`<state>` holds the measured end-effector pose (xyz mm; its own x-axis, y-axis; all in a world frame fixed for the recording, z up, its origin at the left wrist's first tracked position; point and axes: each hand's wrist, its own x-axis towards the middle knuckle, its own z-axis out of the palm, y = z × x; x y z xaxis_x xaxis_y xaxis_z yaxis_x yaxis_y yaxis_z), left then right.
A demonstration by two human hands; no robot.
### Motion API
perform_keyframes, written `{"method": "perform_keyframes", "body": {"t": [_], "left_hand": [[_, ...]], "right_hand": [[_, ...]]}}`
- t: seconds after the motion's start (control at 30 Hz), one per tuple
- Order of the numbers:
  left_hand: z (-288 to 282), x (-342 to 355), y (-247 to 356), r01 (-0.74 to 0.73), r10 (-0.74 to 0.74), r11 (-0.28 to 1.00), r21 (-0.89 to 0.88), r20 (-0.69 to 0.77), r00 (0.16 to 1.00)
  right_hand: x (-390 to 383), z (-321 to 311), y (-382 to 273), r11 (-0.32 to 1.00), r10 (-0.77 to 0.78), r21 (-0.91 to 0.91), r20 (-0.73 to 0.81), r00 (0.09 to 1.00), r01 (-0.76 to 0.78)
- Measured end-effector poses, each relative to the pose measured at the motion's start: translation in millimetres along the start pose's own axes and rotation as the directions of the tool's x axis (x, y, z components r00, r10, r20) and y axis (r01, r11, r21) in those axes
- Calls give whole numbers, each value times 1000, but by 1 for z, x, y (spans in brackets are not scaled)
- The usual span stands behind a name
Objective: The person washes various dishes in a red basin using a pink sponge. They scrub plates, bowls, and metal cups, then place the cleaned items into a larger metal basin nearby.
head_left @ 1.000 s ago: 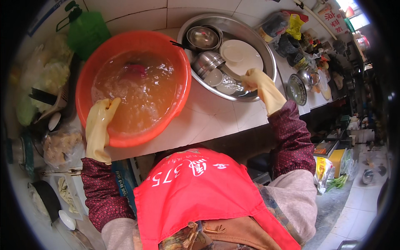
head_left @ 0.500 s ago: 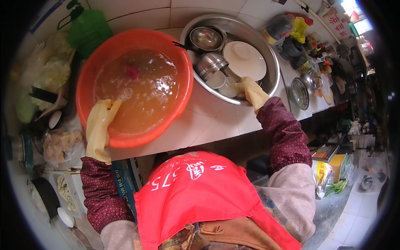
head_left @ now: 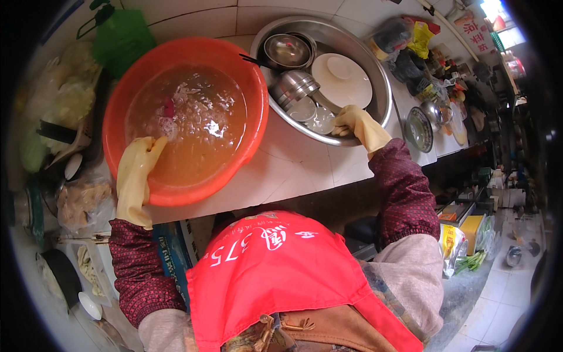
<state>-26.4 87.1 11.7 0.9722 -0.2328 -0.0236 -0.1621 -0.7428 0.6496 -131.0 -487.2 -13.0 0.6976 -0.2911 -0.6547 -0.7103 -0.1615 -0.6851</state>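
Observation:
My left hand [head_left: 138, 171], in a pale yellow rubber glove, lies over the near left rim of an orange plastic basin [head_left: 262, 105]. Its fingers reach inward above cloudy brownish water, and nothing shows between them. A small pink piece [head_left: 169, 108] is in the water beside some froth. On the right, my gloved right hand [head_left: 365, 129] reaches over the near rim of a large steel basin [head_left: 384, 88]. The fingers are bent close to small clear dishes [head_left: 321, 121]; their tips are partly hidden. Stacked metal bowls [head_left: 293, 88] and a white lid [head_left: 346, 88] lie in that basin.
Both basins stand on a white tiled counter [head_left: 287, 176]. Dark chopsticks [head_left: 253, 60] jut over the steel basin's left rim. A green plastic jug [head_left: 124, 44] stands behind the orange basin. Right of the steel basin is a glass bowl [head_left: 419, 129]; bagged leafy vegetables [head_left: 64, 88] are at far left.
My right hand has shifted slightly right along the steel basin's rim. In the orange basin the pink piece has drifted left and the water surface has stirred. My left hand stays at the rim.

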Motion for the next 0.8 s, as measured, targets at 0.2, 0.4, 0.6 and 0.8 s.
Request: {"method": "perform_keyframes", "body": {"t": [0.2, 0.4, 0.6, 0.8], "left_hand": [[-1, -5, -5, -263, 267, 955, 136, -7, 964], [-2, -1, -8, -156, 155, 977, 147, 18, 988], [-13, -9, -15, -669, 703, 682, 297, -11, 711], [-13, -10, -9, -253, 253, 959, 127, 15, 967]], "right_hand": [[-19, -21, -22, 1000, -15, 25, 110, 994, 12], [-61, 12, -91, 975, -194, 185, 413, 890, 127], [-76, 121, -151, 934, -329, 322, 610, 721, 154], [-77, 178, -181, 953, -300, 249, 684, 665, 173]]}}
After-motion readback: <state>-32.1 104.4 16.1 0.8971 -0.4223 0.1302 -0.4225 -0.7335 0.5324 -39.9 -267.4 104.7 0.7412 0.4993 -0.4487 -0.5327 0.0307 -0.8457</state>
